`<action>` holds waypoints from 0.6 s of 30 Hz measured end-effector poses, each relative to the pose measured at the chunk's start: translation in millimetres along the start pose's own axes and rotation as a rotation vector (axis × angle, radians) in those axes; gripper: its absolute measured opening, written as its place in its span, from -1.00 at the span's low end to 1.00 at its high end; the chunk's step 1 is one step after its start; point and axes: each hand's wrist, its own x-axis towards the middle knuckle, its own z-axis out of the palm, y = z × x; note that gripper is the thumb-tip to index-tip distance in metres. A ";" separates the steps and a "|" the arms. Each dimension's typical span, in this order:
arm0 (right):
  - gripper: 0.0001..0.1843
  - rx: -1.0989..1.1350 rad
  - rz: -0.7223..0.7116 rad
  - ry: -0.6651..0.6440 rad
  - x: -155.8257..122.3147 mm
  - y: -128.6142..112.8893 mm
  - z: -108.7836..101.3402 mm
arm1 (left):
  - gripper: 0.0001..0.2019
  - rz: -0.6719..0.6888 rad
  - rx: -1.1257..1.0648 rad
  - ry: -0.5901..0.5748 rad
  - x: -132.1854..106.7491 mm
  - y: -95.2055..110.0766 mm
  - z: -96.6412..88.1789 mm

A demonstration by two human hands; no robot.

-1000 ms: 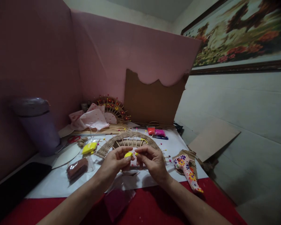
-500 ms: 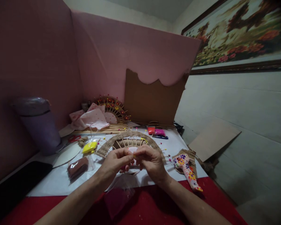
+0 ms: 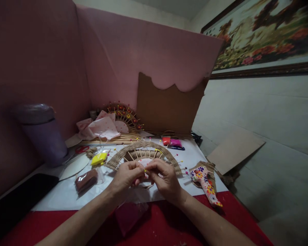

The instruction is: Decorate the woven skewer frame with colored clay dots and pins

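Note:
My left hand (image 3: 128,175) and my right hand (image 3: 164,176) meet fingertip to fingertip over the near side of a fan-shaped piece. Both are closed in a pinch on a tiny bit of yellow clay (image 3: 145,170), mostly covered by the fingers. Behind them lies the half-round woven twine fan (image 3: 141,147), with thin wooden sticks as ribs and small coloured balls around its outer rim. My hands hide its lower middle. To the left is a packet of yellow clay (image 3: 99,159), with a packet of brown clay (image 3: 86,181) nearer me.
A flower-decorated clay figure (image 3: 205,184) lies on cardboard at right. Red and pink clay packets (image 3: 170,141) sit behind the fan. A purple tumbler (image 3: 42,136) stands left, near a dark flat object (image 3: 28,191). A finished-looking fan (image 3: 123,118) leans at the back beside pink cloth (image 3: 102,126).
My fingertips have shifted slightly around the yellow bit, which shows a little more between them. The whole view has tilted a touch; the things on the table stay put.

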 end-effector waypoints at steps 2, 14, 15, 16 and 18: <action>-0.94 0.059 0.078 0.090 2.5 1.3 -2.2 | -0.84 0.010 -0.039 0.031 -1.0 0.9 -0.1; -0.75 0.504 0.386 0.111 8.5 3.2 -2.2 | -0.97 -0.002 -0.258 0.006 -1.2 2.7 -4.3; -0.75 0.549 0.398 0.112 9.0 3.9 -2.2 | -0.94 -0.006 -0.269 -0.002 -0.9 2.5 -4.3; -0.75 0.593 0.413 0.114 9.8 4.8 -2.3 | -0.91 -0.009 -0.280 -0.012 -0.7 2.3 -4.2; -0.73 0.670 0.448 0.111 11.3 6.6 -2.6 | -0.84 -0.008 -0.287 -0.034 -0.5 1.8 -3.8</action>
